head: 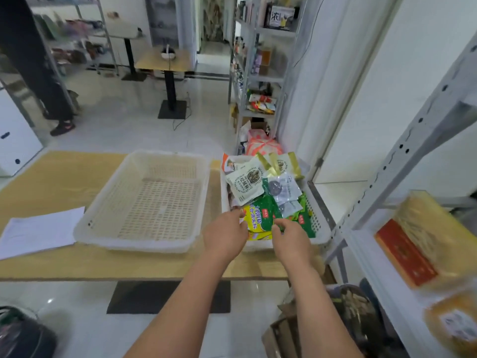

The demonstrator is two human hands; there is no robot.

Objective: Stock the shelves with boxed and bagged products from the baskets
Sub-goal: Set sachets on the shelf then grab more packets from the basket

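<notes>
Two white plastic baskets sit on a wooden table. The left basket (144, 202) holds nothing. The right basket (318, 228) is piled with bagged snacks: a white seed bag (245, 184), a clear bag with a dark disc (282, 189) and a yellow-green bag (258, 217) at the front. My left hand (224, 235) pinches the left edge of the yellow-green bag. My right hand (290, 237) has its fingers curled on that bag's right side, beside another green bag (305, 219). The grey metal shelf (402, 161) rises at the right with noodle packs (423, 244) on it.
A sheet of white paper (38, 231) lies on the table's left part. A person in dark clothes (38, 63) stands at the far left. Another stocked shelf (260, 73) stands behind the table. Bags and a box (348, 313) crowd the floor under the right shelf.
</notes>
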